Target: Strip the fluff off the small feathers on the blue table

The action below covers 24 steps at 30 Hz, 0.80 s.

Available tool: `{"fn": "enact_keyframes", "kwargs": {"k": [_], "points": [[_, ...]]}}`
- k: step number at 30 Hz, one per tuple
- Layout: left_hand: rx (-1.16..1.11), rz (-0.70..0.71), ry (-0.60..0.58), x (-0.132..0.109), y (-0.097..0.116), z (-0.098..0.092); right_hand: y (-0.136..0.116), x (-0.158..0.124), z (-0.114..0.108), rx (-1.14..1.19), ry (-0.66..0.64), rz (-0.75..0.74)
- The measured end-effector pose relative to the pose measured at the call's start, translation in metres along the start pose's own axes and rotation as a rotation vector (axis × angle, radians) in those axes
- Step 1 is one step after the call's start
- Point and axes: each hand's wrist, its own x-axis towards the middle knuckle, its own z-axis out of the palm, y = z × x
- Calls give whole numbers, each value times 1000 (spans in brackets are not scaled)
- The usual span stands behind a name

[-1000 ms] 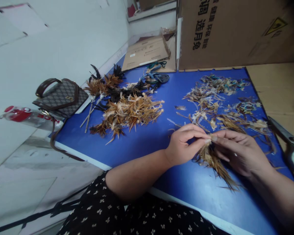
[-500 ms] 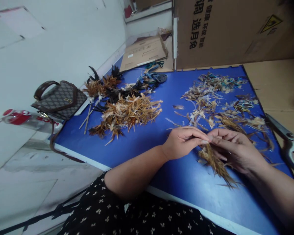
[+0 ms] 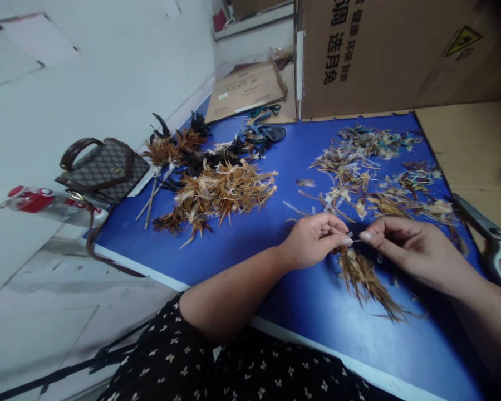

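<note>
My left hand (image 3: pixel 313 244) is closed in a pinch at the top of a bunch of golden-brown feathers (image 3: pixel 364 274), whose tips fan down to the right over the blue table. From its fingertips a thin pale strand (image 3: pixel 356 240) runs across a short gap. My right hand (image 3: pixel 413 248) pinches the other end of that strand between thumb and forefinger. Whether the strand is thread or a feather's quill is too small to tell. Beyond the hands lies a loose spread of feathers and trimmings (image 3: pixel 346 181).
Large scissors (image 3: pixel 490 231) rest at the right edge. A pile of tan feathers (image 3: pixel 221 189) lies left of centre, with dark feathers behind. A brown handbag (image 3: pixel 104 170) and a red-capped plastic bottle (image 3: pixel 45 203) are at the left. Cardboard (image 3: pixel 379 61) stands at the back.
The fingertips, touching before, are now apart. My right hand has moved slightly right, and the pale strand shows between the hands. The feather bunch hangs more in the open.
</note>
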Motion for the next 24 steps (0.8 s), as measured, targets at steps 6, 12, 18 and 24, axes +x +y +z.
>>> {"fn": "enact_keyframes", "kwargs": {"k": [6, 12, 18, 24], "points": [[44, -13, -9, -1, 0, -1, 1, -2, -5, -127, -3, -5], [106, -33, -20, -6, 0, 3, -14, -6, 1, 26, 10, 9], [170, 61, -102, -11, -4, 12, -38, -11, 25, 191, -16, -28], [-47, -8, -80, -4, -1, 6, -29, -7, 9, 26, 205, -132]]}}
